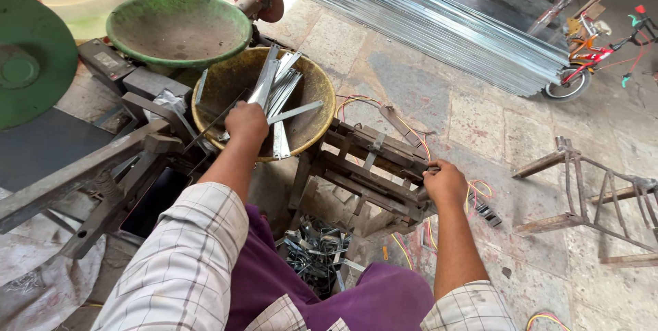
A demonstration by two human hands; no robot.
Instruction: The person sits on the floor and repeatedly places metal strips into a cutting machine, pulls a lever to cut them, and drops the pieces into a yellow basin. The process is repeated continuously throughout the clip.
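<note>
My left hand [246,124] reaches into a yellow-brown basin [312,84] and is closed on a flat metal strip [264,84] among several shiny strips lying there. My right hand [444,181] grips the end of a dark metal press frame [363,173] that stands on the floor in front of me. Under the frame lies a heap of bent metal pieces [317,252]. My arms wear a checked shirt and my lap is in purple cloth.
A green basin [179,29] sits behind the yellow one, with a green wheel [31,57] and grey machine parts [82,166] at left. Long shiny metal strips [439,16] lie stacked at the back, a small bicycle [596,50] and a rusty metal stand [589,201] at right. Coloured wires [411,139] trail on the stone floor.
</note>
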